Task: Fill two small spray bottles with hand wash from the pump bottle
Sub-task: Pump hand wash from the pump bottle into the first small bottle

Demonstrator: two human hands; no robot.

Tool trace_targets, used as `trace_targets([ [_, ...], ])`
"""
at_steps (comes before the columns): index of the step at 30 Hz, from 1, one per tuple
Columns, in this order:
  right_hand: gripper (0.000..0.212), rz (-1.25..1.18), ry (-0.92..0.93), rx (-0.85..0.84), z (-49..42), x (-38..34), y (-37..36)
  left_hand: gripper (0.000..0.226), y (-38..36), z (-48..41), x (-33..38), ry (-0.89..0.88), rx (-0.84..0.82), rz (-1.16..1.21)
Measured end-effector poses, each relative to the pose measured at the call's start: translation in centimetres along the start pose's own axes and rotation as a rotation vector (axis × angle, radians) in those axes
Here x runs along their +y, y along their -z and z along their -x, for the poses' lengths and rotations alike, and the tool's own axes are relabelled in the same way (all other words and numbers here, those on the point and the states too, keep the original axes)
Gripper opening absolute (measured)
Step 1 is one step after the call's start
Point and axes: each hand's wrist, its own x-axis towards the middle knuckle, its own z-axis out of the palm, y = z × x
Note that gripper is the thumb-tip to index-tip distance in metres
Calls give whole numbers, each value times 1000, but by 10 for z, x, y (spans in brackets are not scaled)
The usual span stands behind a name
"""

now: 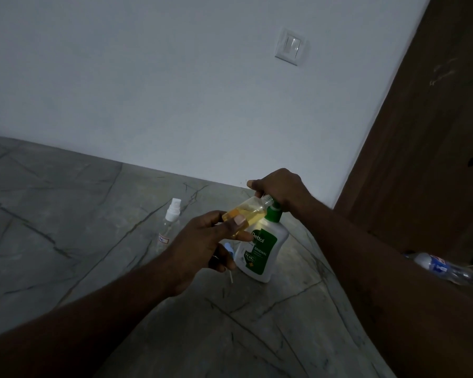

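At frame centre, an uncapped bottle (pixel 246 214), partly filled with yellow wash, is clamped tilted in the left hand (pixel 202 241) at the spout of the pump bottle (pixel 262 249). The pump head is covered by the right hand (pixel 279 192), fingers closed. A second bottle (pixel 168 227), capped, apparently empty, stands left on the counter (pixel 66 214), judged unfilled.

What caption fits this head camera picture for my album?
Left hand tilts an open small spray bottle to the pump bottle while the right hand presses the pump.

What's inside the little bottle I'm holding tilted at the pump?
The small open bottle holds yellow-orange liquid, partly filled. The left hand's thumb covers part of it.
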Motion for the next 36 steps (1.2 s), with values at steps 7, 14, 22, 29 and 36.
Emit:
trace_targets([
  [7,47,113,21,49,-5,-6,13,51,0,0,2,-28,10,12],
  [14,42,-11,8,28,-4,-2,7,52,0,0,2,-18,6,-11],
  [22,47,26,17,30,-4,2,-1,49,0,0,-1,2,-3,-7],
  [29,56,83,107,87,-2,-6,19,52,-1,0,2,-11,2,3],
  [36,76,-143,63,86,5,-12,31,57,-1,2,2,-24,-2,1],
])
